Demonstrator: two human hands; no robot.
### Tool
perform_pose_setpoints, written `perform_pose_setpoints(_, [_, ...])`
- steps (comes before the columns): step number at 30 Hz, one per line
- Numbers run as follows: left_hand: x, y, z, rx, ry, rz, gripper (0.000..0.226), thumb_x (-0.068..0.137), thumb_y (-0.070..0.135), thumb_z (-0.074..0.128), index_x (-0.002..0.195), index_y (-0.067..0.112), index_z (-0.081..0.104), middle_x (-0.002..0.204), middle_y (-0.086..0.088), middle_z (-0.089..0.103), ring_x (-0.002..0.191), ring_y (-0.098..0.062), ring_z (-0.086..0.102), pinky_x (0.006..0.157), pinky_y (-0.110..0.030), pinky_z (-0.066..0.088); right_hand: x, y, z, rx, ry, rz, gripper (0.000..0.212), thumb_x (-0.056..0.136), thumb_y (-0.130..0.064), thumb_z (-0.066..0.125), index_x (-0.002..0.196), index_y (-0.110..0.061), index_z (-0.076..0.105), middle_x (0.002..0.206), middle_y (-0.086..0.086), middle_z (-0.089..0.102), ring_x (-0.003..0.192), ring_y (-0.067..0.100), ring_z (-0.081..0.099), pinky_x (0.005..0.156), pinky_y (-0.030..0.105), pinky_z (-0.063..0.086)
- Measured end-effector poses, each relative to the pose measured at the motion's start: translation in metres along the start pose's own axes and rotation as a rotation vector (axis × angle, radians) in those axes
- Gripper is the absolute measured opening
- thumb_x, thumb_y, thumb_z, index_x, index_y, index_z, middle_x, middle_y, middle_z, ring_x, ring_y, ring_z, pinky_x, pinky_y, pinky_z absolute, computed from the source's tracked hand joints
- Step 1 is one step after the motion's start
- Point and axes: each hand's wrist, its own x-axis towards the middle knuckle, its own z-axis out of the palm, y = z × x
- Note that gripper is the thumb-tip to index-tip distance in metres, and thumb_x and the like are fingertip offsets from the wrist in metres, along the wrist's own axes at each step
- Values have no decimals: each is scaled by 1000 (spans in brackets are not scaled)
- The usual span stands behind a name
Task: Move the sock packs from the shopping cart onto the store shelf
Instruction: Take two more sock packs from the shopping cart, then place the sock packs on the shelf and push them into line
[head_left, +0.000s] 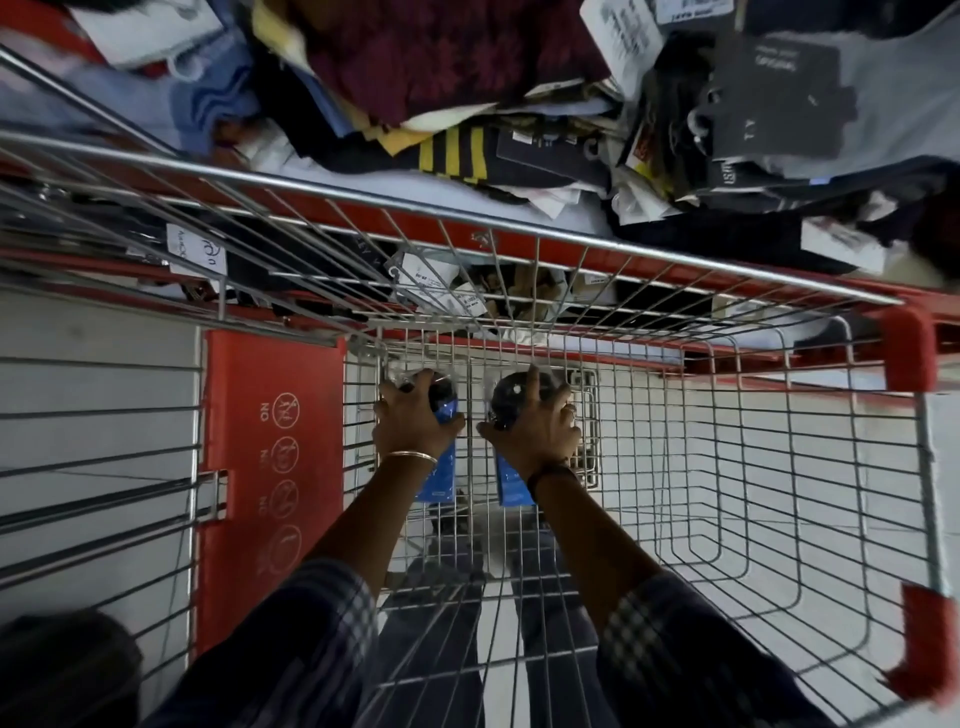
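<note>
Head view: two hands grip two sock packs.

Cart interior: the wire shopping cart is lying open from above, its right half standing bare down to the mesh floor.
Cart floor, left of centre: two sock packs are sitting side by side, with both hands resting on them and filling that spot.
Cart far rim: the top rail is crossing the way toward the shelf.
Beyond the far rim: a heap of clothing and packs is crowding the shelf.
Cart left wall: a red flap is closing that side.
</note>
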Motion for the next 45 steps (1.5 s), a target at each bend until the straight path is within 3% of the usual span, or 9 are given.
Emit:
perform_pose_setpoints(4, [-5, -2, -5, -3, 29, 23, 68, 66, 44, 77, 124, 25, 45, 121, -19, 35, 104, -41, 46, 68, -44, 49, 0, 0, -5, 69, 30, -20, 96, 66, -48, 76, 141, -20, 23, 132, 22, 31, 117, 42, 43, 86, 52, 50])
perform_pose_setpoints(7, [-18, -1, -13, 2, 65, 66, 68, 64, 43, 78, 122, 25, 47, 121, -19, 35, 102, -41, 48, 65, -42, 49, -15, 6, -14, 93, 56, -56, 88, 66, -46, 77, 135, -18, 31, 131, 20, 34, 115, 39, 46, 84, 47, 52])
perform_pose_setpoints(14, [-61, 19, -61, -122, 194, 156, 71, 61, 42, 79, 121, 28, 45, 119, -15, 32, 98, -38, 49, 61, -38, 49, -62, 9, -63, 255, 214, -163, 84, 66, -44, 78, 133, -20, 33, 130, 15, 36, 108, 36, 53, 79, 46, 55])
perform_pose_setpoints(18, [-91, 37, -101, -144, 339, 239, 73, 58, 43, 80, 121, 26, 48, 124, -16, 31, 104, -36, 48, 58, -31, 43, -92, 5, -108, 279, 358, -223, 86, 64, -49, 79, 132, -21, 34, 132, 14, 36, 105, 34, 54, 73, 42, 55])
perform_pose_setpoints(23, [-126, 63, -158, -182, 532, 347, 76, 53, 42, 81, 120, 21, 52, 119, -18, 39, 99, -38, 52, 65, -39, 51, -127, -5, -173, 311, 518, -273, 86, 62, -54, 78, 127, -18, 36, 136, 18, 36, 111, 37, 51, 77, 47, 55])
perform_pose_setpoints(28, [-155, 93, -219, -210, 717, 456, 73, 57, 46, 81, 117, 18, 52, 117, -17, 40, 95, -36, 53, 51, -30, 45, -165, -14, -238, 389, 718, -345, 89, 59, -57, 76, 129, -18, 39, 128, 15, 40, 106, 36, 53, 67, 45, 55])
perform_pose_setpoints(34, [-181, 138, -306, -256, 974, 623, 64, 61, 51, 77, 112, 22, 52, 116, -15, 41, 92, -32, 55, 45, -30, 49, -203, -33, -319, 459, 975, -500, 88, 57, -56, 78, 129, -21, 42, 121, 11, 47, 96, 32, 58, 60, 43, 56])
perform_pose_setpoints(39, [-198, 167, -371, -318, 1141, 730, 62, 62, 46, 79, 109, 20, 47, 113, -18, 40, 85, -28, 51, 46, -29, 47, -230, -54, -381, 517, 1170, -621, 84, 56, -52, 79, 125, -18, 45, 118, 11, 47, 94, 31, 57, 56, 36, 52])
perform_pose_setpoints(45, [-207, 199, -433, -401, 1296, 808, 70, 59, 48, 82, 99, 17, 32, 103, -24, 39, 85, -35, 49, 43, -34, 46, -248, -89, -447, 643, 1390, -743, 83, 60, -51, 78, 126, -13, 44, 124, 16, 47, 101, 33, 55, 55, 36, 53])
